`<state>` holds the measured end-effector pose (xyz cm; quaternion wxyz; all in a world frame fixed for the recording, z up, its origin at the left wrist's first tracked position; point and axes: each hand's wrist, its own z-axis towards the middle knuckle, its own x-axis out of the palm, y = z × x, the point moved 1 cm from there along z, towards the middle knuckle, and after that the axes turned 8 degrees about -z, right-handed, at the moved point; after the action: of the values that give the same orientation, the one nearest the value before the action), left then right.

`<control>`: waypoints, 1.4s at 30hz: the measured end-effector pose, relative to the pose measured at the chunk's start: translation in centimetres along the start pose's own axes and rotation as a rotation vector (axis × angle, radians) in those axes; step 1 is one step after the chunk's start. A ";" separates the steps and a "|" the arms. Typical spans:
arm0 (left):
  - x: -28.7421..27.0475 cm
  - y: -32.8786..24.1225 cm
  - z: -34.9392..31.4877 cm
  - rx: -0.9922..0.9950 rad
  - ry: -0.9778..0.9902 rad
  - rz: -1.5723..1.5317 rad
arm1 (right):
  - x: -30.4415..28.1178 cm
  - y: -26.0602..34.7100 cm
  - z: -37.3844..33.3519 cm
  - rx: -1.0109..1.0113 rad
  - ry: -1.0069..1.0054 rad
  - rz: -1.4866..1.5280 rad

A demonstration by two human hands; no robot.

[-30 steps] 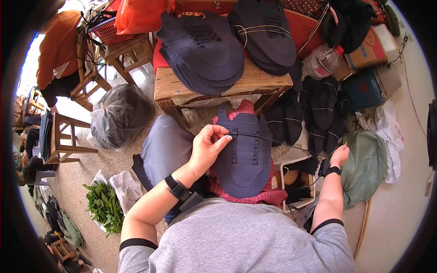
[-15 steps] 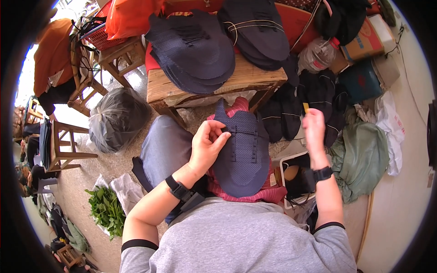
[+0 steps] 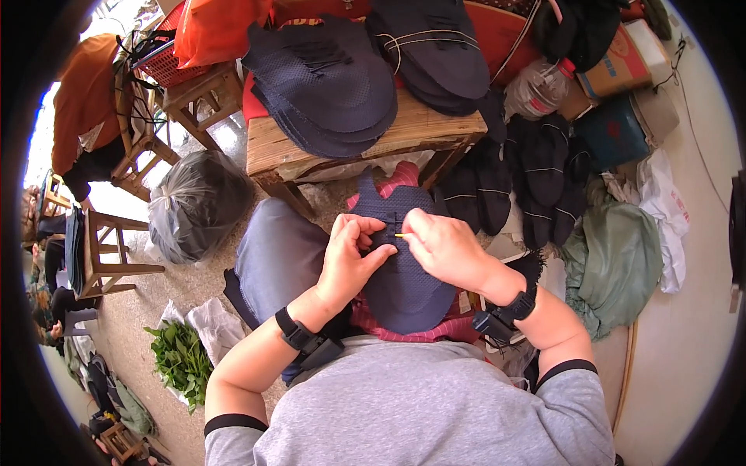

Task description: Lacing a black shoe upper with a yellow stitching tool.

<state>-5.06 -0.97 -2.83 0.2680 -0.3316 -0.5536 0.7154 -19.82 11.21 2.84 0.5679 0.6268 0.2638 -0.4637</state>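
A dark navy knit shoe upper (image 3: 408,295) lies over my lap on a pink striped cloth (image 3: 400,177). Short rows of slots run down it, with a black lace strand across them. My left hand (image 3: 346,252) is closed at the upper's left row, thumb and fingertips pinching its edge there. From the other side my right hand (image 3: 454,248) comes in, fingers closed on a small thin yellow tool (image 3: 404,235) whose tip meets the upper between the hands. The exact shape of the tool is hidden by my fingers.
Ahead stands a wooden stool (image 3: 326,159) bearing stacked navy uppers (image 3: 326,85) and a tied bundle (image 3: 435,54). Tied dark bundles (image 3: 544,167) and a green sack (image 3: 614,256) lie at right. A black bag (image 3: 198,206) and leafy greens (image 3: 183,353) are on the left floor.
My right hand has swung in from the right, bringing the yellow tool onto the shoe upper beside my left hand. The left hand stays at nearly the same spot.
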 end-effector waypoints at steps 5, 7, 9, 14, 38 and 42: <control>-0.3 0.2 0.0 -0.040 0.014 -0.015 | 0.6 0.8 0.8 0.008 0.049 0.067; -0.2 0.1 -0.2 -0.037 0.009 -0.001 | -1.1 0.9 0.0 0.048 0.051 0.074; -0.3 0.0 -0.4 -0.055 0.001 0.016 | -2.4 0.3 -0.6 0.140 0.104 0.056; -0.3 -1.2 0.1 0.020 0.040 0.024 | -0.8 0.0 -0.9 0.081 0.004 0.214; -3.2 -5.1 0.8 -0.254 0.570 -0.778 | 1.3 -0.5 -0.7 -0.023 -0.098 -0.042; -1.7 -3.2 0.0 -0.293 0.543 -0.958 | 1.2 -0.5 -0.9 0.007 -0.113 -0.012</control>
<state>-3.91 -1.49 0.58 0.6465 -0.2491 -0.6467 0.3189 -19.46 11.99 1.51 0.5771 0.6000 0.2335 -0.5025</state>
